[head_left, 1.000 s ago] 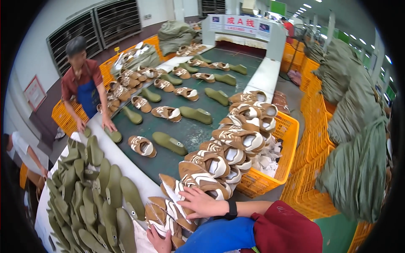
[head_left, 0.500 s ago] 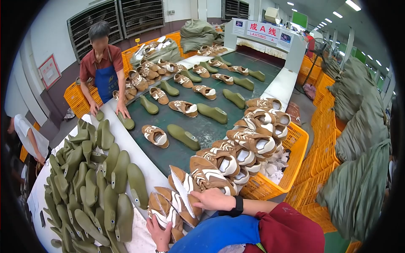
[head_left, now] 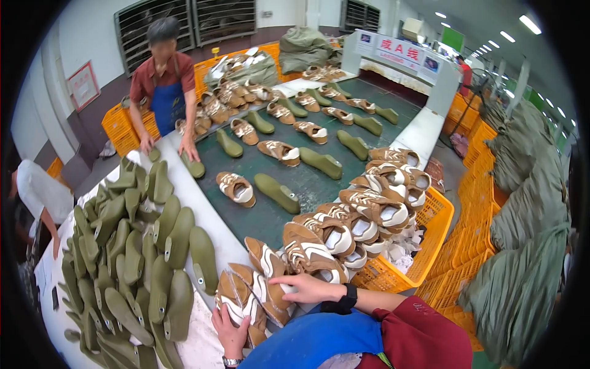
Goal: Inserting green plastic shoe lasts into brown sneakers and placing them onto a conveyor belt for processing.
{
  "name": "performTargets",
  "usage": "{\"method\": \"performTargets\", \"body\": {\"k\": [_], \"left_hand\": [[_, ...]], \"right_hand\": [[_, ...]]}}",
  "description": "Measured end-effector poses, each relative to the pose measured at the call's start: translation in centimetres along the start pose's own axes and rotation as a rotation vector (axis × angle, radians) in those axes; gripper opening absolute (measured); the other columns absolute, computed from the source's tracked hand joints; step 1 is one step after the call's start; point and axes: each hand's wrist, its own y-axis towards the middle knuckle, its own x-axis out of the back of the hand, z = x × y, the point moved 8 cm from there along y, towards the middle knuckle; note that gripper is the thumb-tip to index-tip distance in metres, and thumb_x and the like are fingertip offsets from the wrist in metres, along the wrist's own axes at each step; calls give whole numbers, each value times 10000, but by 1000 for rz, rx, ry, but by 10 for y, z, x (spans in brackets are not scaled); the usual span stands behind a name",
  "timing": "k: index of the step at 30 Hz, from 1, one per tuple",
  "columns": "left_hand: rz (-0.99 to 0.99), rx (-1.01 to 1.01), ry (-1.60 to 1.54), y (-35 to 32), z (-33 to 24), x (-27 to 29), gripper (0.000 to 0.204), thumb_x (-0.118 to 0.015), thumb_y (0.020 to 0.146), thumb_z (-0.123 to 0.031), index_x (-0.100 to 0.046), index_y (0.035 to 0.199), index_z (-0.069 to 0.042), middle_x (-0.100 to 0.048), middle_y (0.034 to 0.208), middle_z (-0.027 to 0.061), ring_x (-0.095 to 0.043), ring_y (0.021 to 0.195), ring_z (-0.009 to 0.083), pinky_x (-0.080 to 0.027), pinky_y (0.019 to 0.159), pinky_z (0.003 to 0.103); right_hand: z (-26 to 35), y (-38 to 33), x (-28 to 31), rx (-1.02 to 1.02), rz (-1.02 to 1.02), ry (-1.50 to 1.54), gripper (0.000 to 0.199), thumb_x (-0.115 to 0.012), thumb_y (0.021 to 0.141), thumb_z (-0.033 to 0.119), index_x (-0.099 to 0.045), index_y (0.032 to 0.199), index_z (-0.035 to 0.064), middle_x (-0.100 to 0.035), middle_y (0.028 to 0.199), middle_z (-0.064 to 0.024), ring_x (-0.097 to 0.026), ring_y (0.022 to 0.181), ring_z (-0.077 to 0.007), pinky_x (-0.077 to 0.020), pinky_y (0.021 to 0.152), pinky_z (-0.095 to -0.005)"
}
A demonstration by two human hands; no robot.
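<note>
Fingers, left hand [head_left: 231, 334]: spread against folded brown-and-white shoe uppers [head_left: 232, 294] at the desk [head_left: 224, 241] edge; right hand [head_left: 306, 289]: half-curled, 1 finger extended beside them; either grip indeterminable, light even pressure probably keeping edges aligned best.

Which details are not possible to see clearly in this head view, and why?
All in the head view:
Left hand, right hand: palms, turned toward the brown shoe uppers.
Green shoe lasts: lower ones, covered by upper ones.
Orange crate: bottom, covered by white scraps.
White-shirted person: head, mostly lost in dark rim.
Conveyor machine: inside, hidden by its front.
</note>
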Motion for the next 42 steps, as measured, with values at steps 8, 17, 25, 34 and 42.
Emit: {"method": "performTargets", "body": {"k": [8, 17, 25, 34, 42], "left_hand": [[-23, -32, 21, 5, -13, 5, 770, -732, 653, -406, -427, 1272, -63, -349, 1320, 231, -329, 1206, 386, -355, 968, 441], [-43, 4, 26, 4, -11, 9, 750, -722, 664, -430, -447, 1264, -73, -348, 1331, 227, -318, 1222, 382, -352, 971, 439], [-48, 10, 9, 1, -7, 11, 770, -726, 655, -435, -440, 1268, -68, -348, 1327, 236, -317, 1216, 399, -338, 977, 450], [-243, -340, -131, 14, -71, 75, 986, -810, 501, -129, -283, 1331, -62, -312, 1323, 283, -317, 1215, 462, -309, 993, 488], [-89, -292, -76, 12, -39, 34, 692, -735, 589, -106, -386, 1182, -31, -498, 951, 202, -491, 869, 383, -404, 749, 442]], "right_hand": [[57, -13, 78, -113, 14, 411, 372, -611, 824, 88, -513, 1177, 31, -543, 1124, -40, -499, 1025, -114, -401, 888, -263], [145, 19, 169, -113, 160, -13, 300, -629, 802, 95, -570, 1090, 32, -584, 1033, -22, -517, 955, -100, -413, 847, -252], [127, 79, 90, 207, 290, -270, 297, -619, 783, 124, -565, 1062, 39, -626, 984, -112, -601, 928, -234, -455, 824, -319], [94, 110, -81, 440, 717, -18, 336, -567, 730, 101, -561, 1058, 24, -615, 965, -179, -594, 887, -309, -455, 799, -381], [17, 239, 36, 202, 410, -399, 322, -568, 780, 209, -613, 1049, 38, -654, 954, -137, -625, 873, -253, -490, 766, -344]]}}
